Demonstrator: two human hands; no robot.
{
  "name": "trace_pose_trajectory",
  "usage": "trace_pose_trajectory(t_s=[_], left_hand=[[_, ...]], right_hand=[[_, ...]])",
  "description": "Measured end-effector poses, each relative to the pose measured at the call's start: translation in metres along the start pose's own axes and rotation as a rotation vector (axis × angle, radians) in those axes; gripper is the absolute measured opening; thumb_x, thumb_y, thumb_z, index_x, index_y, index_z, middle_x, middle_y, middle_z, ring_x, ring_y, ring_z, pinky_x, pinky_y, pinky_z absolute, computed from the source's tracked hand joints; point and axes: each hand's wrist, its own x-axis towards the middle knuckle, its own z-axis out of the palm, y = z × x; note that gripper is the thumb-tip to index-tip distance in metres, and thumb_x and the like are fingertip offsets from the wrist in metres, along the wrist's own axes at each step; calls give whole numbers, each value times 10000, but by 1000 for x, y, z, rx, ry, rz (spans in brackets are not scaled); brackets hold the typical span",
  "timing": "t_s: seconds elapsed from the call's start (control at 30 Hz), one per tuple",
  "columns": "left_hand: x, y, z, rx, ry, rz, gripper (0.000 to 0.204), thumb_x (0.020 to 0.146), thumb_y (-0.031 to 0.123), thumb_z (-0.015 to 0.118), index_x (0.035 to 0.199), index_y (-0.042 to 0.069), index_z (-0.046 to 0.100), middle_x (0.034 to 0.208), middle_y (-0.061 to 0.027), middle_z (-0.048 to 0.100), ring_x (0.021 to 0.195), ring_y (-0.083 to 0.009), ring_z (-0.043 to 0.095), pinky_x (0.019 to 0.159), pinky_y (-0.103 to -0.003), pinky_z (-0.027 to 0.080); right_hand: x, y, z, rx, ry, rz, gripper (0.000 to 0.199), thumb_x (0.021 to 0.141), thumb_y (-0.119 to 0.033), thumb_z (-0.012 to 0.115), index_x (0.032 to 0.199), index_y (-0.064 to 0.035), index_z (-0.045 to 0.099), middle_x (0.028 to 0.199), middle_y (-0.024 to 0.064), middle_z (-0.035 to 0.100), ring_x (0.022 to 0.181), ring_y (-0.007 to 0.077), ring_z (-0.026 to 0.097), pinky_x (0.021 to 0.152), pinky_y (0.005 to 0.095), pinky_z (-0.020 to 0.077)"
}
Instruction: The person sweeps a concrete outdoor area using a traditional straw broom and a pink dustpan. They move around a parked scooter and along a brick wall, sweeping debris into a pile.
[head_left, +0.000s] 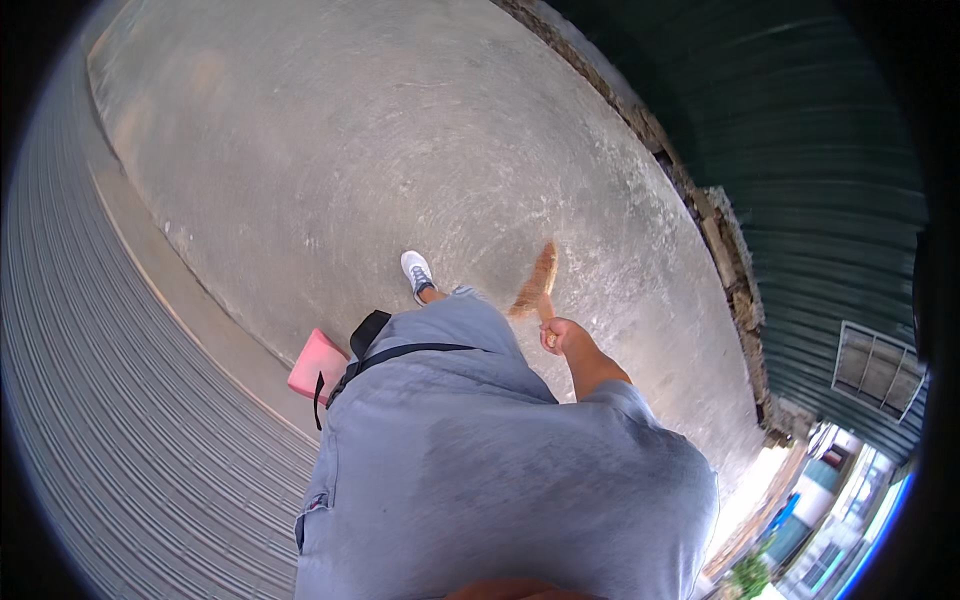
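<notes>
My right hand (557, 336) is closed around the short handle of a reddish-brown hand broom (537, 284). Its wide bristle head slants over the concrete floor (330, 130), ahead and to the right of my body. Whether the bristle tips touch the floor I cannot tell. By my left side a pink dustpan (318, 362) shows, partly hidden behind my clothing and a black strap. My left hand is not in view, so whether it holds the dustpan cannot be seen.
A grey corrugated wall (130, 380) curves along the left, with a ledge at its foot. Dark green corrugated sheeting (820, 200) with a barred window (880, 370) stands on the right, above a rough broken edge (725, 250). My white shoe (415, 270) is on the floor.
</notes>
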Motion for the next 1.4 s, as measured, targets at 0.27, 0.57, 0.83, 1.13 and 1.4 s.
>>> trace_pose_trajectory(t_s=[0.27, 0.57, 0.83, 1.13, 1.4], left_hand=[[-49, 46, 156, 82, -62, 131, 98, 766, 141, 507, 754, 59, 561, 623, -61, 558, 516, -175, 526, 483, -249, 459], [-74, 116, 329, 77, -183, 227, 146, 728, 156, 556, 784, 24, 580, 732, -140, 607, 630, -258, 592, 593, -293, 529], [-69, 159, 497, 85, -416, 640, 785, 745, 629, 531, 1160, -6, 330, 1180, -286, 486, 1033, -327, 561, 882, -372, 490], [-10, 311, 685, 486, 197, 677, 317, 866, 358, 558, 891, 49, 492, 660, -112, 616, 490, -218, 612, 411, -262, 512], [42, 378, 753, 363, -7, 741, 262, 843, 298, 626, 908, 90, 480, 776, -60, 521, 641, -184, 544, 612, -313, 555]], right_hand=[[12, -39, -29, 472, 106, -22, 187, 745, 39, 568, 880, -51, 476, 714, 54, 503, 601, 164, 542, 519, 304, 482], [28, -96, -3, 352, 34, -146, 151, 714, 29, 540, 833, -64, 535, 675, 81, 488, 553, 180, 506, 458, 236, 457], [-6, -187, 152, -736, 88, -1170, 116, 763, -100, 589, 652, -100, 551, 621, 18, 546, 519, 127, 491, 459, 275, 432], [-54, -350, 340, 223, -109, -157, 68, 819, -84, 520, 771, -45, 491, 566, 55, 485, 412, 146, 467, 358, 221, 435], [-138, -433, 404, -429, 20, -816, 147, 822, -124, 547, 876, 13, 559, 609, 74, 540, 455, 159, 505, 425, 243, 449]])
